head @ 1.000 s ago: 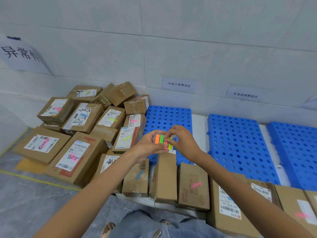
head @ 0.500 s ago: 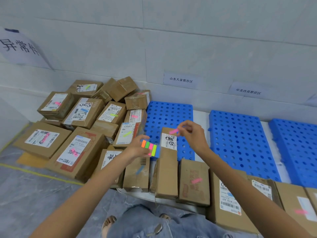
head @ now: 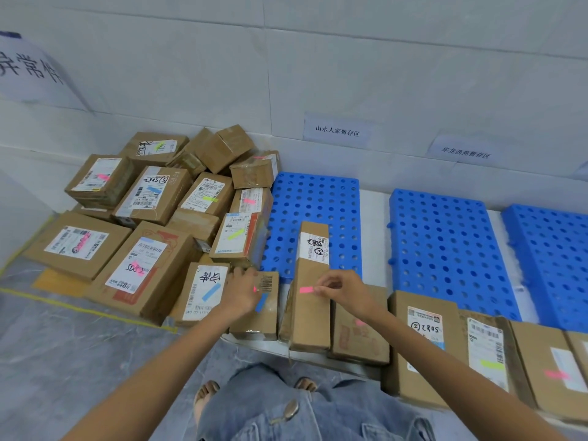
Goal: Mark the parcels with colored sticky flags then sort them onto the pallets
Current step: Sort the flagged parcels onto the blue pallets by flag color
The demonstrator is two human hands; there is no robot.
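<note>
My right hand pinches a pink sticky flag just over the long narrow parcel, which lies partly on the left blue pallet. My left hand holds the pad of coloured flags over a small parcel with a barcode; the pad is almost hidden behind the hand, only a sliver of pink shows. A row of cardboard parcels runs along the near edge, among them one marked with a pink flag and a larger labelled one.
A heap of flagged cardboard parcels fills the floor at the left. Two more blue pallets lie to the right against a white wall with paper signs. My feet and jeans show at the bottom.
My right hand peeled a pink flag off the pad and brought it down towards the long parcel. My left hand dropped with the pad onto the small barcode parcel.
</note>
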